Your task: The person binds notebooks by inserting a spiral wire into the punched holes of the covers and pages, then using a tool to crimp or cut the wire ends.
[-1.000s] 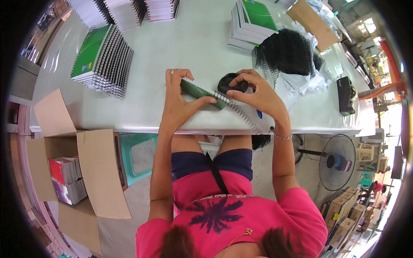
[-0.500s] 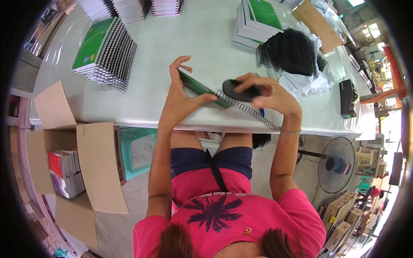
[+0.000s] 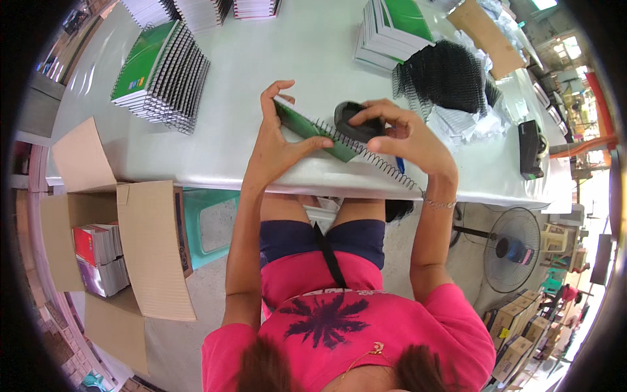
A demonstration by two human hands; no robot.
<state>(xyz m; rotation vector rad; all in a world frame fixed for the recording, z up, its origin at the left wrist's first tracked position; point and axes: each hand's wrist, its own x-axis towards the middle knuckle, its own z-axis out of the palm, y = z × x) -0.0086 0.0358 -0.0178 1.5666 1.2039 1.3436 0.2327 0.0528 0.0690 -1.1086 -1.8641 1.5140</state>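
Tilted up at the table's front edge, a green-covered notebook point(image 3: 295, 122) rests in my left hand point(image 3: 273, 145), with the thumb along its lower edge and the fingers behind its far end. A black spiral binding coil point(image 3: 386, 164) runs along the notebook's edge. Its loose end trails past the near corner toward my right wrist. My right hand point(image 3: 410, 138) has its fingers bent over a black rounded, dished piece point(image 3: 351, 123), whose exact kind I cannot make out. That piece sits close to the coil; whether they touch is unclear.
Coil-bound green notebooks point(image 3: 147, 62) are stacked at left, unbound ones point(image 3: 392, 32) at the far right. Beside those lies a heap of black coils point(image 3: 447, 77). A tape dispenser point(image 3: 530, 150) stands at the right edge. An open carton point(image 3: 153, 251) with booklets is lower left, a fan point(image 3: 513, 248) lower right.
The black rounded piece in my right hand has shifted slightly up and left. More of the notebook's cover faces up. The left hand keeps its hold.
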